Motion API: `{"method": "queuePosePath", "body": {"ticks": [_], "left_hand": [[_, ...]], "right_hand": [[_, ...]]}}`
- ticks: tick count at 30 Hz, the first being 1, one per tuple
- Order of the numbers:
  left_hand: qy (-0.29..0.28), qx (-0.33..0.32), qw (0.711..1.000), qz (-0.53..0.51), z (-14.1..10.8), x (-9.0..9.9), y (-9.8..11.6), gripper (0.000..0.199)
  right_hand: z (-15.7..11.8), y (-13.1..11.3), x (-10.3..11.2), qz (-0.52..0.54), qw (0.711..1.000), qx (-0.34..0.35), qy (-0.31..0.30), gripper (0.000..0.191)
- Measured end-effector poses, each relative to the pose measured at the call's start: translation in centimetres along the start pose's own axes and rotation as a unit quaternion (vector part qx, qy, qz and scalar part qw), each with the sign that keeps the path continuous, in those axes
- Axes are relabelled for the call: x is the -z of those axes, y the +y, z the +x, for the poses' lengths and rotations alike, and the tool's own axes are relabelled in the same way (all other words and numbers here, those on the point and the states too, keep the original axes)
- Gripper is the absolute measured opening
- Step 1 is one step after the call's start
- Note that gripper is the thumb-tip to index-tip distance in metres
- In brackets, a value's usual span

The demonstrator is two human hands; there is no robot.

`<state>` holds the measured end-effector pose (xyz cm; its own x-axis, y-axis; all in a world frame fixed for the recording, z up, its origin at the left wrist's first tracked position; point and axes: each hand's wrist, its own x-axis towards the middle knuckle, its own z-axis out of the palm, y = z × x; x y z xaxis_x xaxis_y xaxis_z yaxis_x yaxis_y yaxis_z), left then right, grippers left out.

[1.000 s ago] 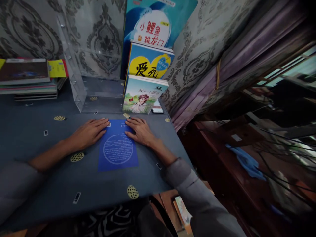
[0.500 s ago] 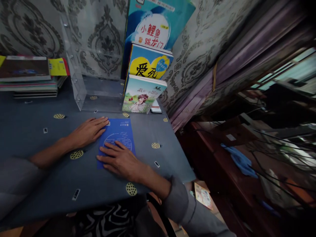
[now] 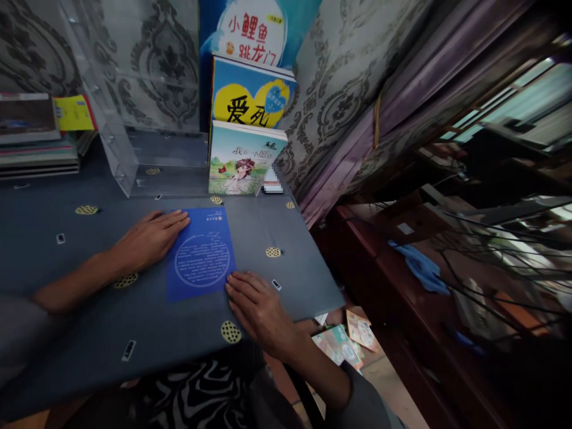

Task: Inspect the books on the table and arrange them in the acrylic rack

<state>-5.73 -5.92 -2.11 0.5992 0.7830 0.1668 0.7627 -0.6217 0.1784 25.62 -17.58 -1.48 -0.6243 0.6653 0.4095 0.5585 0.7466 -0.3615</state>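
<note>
A blue sheet or thin booklet (image 3: 201, 256) with a printed white circle and small text lies flat on the dark grey patterned tablecloth (image 3: 187, 333). My left hand (image 3: 152, 235) rests palm down at its upper left, the fingertips on the blue edge. At the lower right edge lies my right hand (image 3: 257, 304), palm down with its fingers extended and the fingertips touching the blue paper. Neither hand grips anything.
Books stand in a clear acrylic rack (image 3: 120, 161) behind, the front one a picture book (image 3: 241, 161) beside a small white object (image 3: 272, 180). A book stack (image 3: 36, 140) sits at the left. Booklets (image 3: 337, 345) lie on the floor below the right edge.
My right hand has slid from the middle of the blue paper to its lower right edge, uncovering the printed circle. My left hand stays at the upper left. The view has shifted slightly right.
</note>
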Motion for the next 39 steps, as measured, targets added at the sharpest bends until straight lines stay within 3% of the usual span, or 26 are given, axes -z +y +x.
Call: {"method": "queuePosePath", "body": {"ticks": [5,8,14,18,22,26,33,39], "left_hand": [[-0.06,-0.166,0.982,-0.069,0.4,-0.9,6.2,0.045],[-0.047,-0.182,0.979,-0.074,1.6,-1.5,7.8,0.046],[-0.029,-0.105,0.994,-0.033,5.4,-1.6,3.7,0.05],[-0.031,-0.076,0.996,-0.026,6.1,-1.5,1.6,0.051],[-0.042,-0.065,0.997,-0.031,4.4,-1.3,1.0,0.055],[-0.052,-0.074,0.996,-0.027,1.0,-0.9,1.3,0.059],[-0.078,-0.121,0.989,0.007,-4.5,0.0,4.1,0.084],[-0.094,-0.134,0.986,0.002,-5.6,1.3,6.0,0.094]], "right_hand": [[0.0,0.0,-0.3,-0.001,1.0,0.002,0.011,0.031],[0.0,0.1,-0.3,0.001,1.0,0.001,0.005,0.036],[-0.2,0.1,-0.2,-0.002,1.0,-0.002,0.006,0.04],[-0.1,0.0,0.0,0.001,1.0,-0.002,0.002,0.039],[-0.1,0.0,0.0,0.007,1.0,-0.002,0.01,0.035],[-0.1,0.1,-0.2,0.007,1.0,0.0,0.011,0.039],[0.0,-0.1,-0.1,0.011,1.0,-0.001,0.011,0.038],[0.8,0.3,0.4,0.022,0.999,-0.018,-0.033,0.03]]}}
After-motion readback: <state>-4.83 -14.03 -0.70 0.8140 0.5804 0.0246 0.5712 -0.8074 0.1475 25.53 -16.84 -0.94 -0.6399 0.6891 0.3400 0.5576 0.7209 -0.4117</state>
